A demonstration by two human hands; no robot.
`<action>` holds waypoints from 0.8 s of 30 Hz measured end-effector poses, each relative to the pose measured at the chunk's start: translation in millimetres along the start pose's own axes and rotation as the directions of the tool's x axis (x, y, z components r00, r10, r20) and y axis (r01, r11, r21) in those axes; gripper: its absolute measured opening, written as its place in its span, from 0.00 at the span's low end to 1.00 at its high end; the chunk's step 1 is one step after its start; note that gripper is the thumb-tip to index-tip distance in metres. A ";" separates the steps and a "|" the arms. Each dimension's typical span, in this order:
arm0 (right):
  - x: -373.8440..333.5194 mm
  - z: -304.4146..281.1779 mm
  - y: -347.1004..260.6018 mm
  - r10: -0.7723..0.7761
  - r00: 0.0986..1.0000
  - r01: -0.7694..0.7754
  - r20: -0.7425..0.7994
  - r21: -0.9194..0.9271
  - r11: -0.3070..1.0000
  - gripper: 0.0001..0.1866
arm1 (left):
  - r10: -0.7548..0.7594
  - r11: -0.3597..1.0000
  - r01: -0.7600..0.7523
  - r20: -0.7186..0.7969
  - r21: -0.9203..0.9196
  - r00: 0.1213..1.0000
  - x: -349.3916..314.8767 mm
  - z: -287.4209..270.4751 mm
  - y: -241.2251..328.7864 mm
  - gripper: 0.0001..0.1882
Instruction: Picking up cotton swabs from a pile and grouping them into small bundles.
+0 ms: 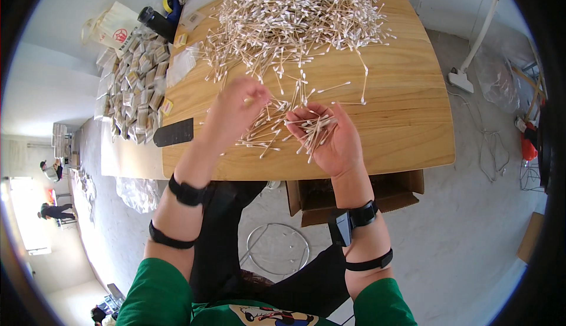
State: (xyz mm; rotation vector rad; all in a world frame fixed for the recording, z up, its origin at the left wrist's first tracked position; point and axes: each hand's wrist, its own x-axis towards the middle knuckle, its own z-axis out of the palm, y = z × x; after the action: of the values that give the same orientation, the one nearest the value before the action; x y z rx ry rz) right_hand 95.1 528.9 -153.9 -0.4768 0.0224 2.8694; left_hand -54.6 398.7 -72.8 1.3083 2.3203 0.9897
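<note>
A bunch of cotton swabs (318, 126) lies in the cupped palm of my right hand (342, 149), turned up with the fingers bent around them at the table's near side. To its left, my left hand (236, 112) hovers over the near part of the table; its fingers look curled but are smeared by motion, so whether it holds anything cannot be made out. Beneath and between the hands, loose swabs (259, 132) are scattered on the wooden table (407, 113). A large heap of white-tipped swabs (300, 13) covers the table's far side.
At the table's left edge lies a flat dark strip (175, 132). Beyond it are many small packed bundles (138, 84), a cloth bag (115, 28) and a black bottle (156, 22). An open cardboard box (389, 190) sits below the near edge, by a round metal stool frame (277, 249).
</note>
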 end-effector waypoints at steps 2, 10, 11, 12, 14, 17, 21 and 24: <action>1.8 2.0 3.9 0.009 1.000 -0.009 0.015 -0.001 1.000 0.24 | -0.059 0.985 0.102 -0.285 0.136 0.957 23.7 -7.4 -51.9 0.05; -1.0 2.4 -10.8 -0.045 0.999 0.045 -0.031 0.001 0.999 0.23 | 0.021 0.817 0.186 -0.351 0.545 0.936 64.7 -12.8 -132.7 0.07; -0.6 1.4 -12.5 -0.058 0.998 0.058 -0.025 -0.006 0.998 0.23 | 0.022 0.818 0.184 -0.350 0.544 0.937 66.3 -12.8 -135.2 0.07; -0.5 1.0 -13.7 -0.070 0.997 0.070 -0.019 -0.013 0.997 0.23 | 0.046 0.807 0.161 -0.332 0.568 0.942 67.2 -13.8 -137.5 0.06; -0.4 -1.0 -15.0 -0.069 0.997 0.069 -0.020 -0.008 0.998 0.23 | 0.068 0.795 0.137 -0.312 0.591 0.948 66.2 -12.5 -134.7 0.05; 0.0 -1.0 -14.4 -0.063 0.998 0.063 -0.020 0.002 0.998 0.23 | 0.047 0.780 0.101 -0.218 0.618 0.975 55.3 -10.5 -132.1 0.04; -1.2 -3.3 -15.7 -0.059 0.998 0.059 -0.002 0.020 0.998 0.23 | 0.153 0.819 -0.015 -0.194 0.574 0.969 37.2 -8.4 -131.6 0.04; -1.3 -0.9 -15.3 -0.066 0.998 0.066 -0.007 0.015 0.998 0.23 | 0.059 0.887 0.044 -0.206 0.460 0.977 26.1 -22.4 -135.7 0.04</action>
State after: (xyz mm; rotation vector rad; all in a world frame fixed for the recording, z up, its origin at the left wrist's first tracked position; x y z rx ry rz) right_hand 100.2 543.5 -154.0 -0.4744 0.0285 2.8014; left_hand -166.9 363.9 -148.8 1.4339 2.8460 0.6175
